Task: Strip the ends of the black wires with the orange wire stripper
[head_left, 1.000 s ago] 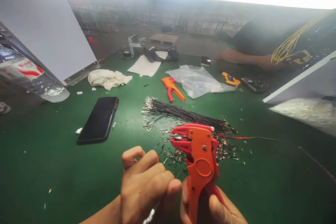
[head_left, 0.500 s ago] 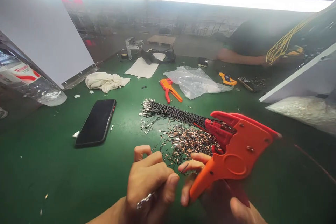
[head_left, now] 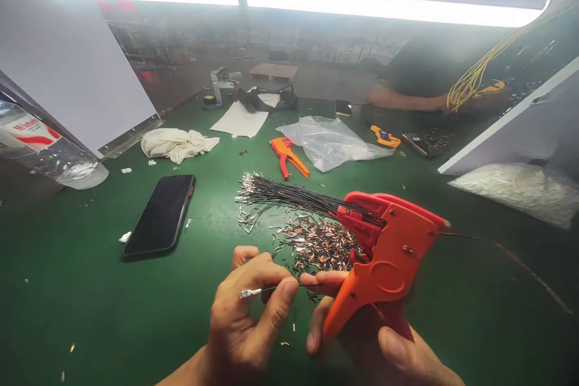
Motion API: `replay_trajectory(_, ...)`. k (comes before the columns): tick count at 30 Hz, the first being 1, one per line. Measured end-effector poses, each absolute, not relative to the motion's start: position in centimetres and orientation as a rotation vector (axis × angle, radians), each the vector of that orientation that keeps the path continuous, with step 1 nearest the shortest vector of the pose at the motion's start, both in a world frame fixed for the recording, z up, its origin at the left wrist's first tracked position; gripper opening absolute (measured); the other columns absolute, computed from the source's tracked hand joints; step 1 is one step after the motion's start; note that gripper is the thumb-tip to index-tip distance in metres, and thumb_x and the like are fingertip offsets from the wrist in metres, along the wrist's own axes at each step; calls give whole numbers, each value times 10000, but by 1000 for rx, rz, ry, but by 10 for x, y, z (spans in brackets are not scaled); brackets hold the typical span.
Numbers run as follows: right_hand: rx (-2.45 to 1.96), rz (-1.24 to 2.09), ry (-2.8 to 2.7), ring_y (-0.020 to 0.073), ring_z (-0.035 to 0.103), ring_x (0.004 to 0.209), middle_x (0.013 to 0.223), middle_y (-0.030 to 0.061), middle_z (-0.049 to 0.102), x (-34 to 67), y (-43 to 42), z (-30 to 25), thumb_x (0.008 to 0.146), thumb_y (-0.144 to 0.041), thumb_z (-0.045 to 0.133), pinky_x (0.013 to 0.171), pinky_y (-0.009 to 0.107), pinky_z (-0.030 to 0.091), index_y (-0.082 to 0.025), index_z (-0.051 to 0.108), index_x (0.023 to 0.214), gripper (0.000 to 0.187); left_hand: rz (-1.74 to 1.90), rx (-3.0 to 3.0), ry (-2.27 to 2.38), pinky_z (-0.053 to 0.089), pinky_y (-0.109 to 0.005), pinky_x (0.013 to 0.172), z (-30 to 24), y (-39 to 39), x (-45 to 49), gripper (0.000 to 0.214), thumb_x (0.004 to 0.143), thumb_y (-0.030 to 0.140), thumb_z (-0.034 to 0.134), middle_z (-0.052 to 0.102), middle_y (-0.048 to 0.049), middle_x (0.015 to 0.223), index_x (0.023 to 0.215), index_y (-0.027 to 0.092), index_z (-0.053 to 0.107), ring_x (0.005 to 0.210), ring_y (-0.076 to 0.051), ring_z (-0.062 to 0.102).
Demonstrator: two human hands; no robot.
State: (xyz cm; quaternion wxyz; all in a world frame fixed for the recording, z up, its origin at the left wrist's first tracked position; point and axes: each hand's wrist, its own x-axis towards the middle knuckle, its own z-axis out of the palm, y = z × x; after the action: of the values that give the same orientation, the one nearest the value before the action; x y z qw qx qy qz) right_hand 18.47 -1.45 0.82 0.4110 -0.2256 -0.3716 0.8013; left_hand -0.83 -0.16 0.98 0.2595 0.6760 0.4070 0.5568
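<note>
My left hand [head_left: 251, 313] is closed in a pinch on a thin black wire [head_left: 271, 290] with a silver terminal at its left end. My right hand [head_left: 380, 350] grips the handles of an orange and red wire stripper [head_left: 384, 259], tilted with its jaws pointing up and left. The index finger of that hand also touches the wire. Just beyond the hands lie a bundle of black wires [head_left: 289, 193] with metal ends and a heap of small copper-coloured cut pieces [head_left: 321, 244] on the green table [head_left: 90, 301].
A black phone [head_left: 159, 216] lies at the left, with a plastic bottle [head_left: 49, 154] and a white cloth [head_left: 176, 143] behind it. A second orange stripper [head_left: 286, 155], a clear plastic bag [head_left: 330, 142] and white paper [head_left: 239, 120] sit further back. Another person's arm [head_left: 407, 99] rests at the far right.
The stripper swung from upright to tilted right and came off the wire. My left hand turned so the wire's terminal end now points left between my fingers.
</note>
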Motion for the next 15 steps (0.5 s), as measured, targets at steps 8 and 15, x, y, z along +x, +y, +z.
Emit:
replay_trajectory(8,-445,2082,-756,241,706,883,1174,107,746,187,-11,9,862,-427,680,849,402,494,-230,641,1303,485,1609,1188,1159,356,-245,520,11,5,-14,207,891,312,698,561,25,630,702,229,708,593,-114,482)
replay_trajectory(15,-313,2261,-612,244,730,833,1041,123,767,189,-10,1,857,-422,647,776,391,523,-174,642,1273,484,1598,661,1059,368,-148,471,37,25,-20,342,654,414,893,522,61,527,580,169,666,471,-38,445)
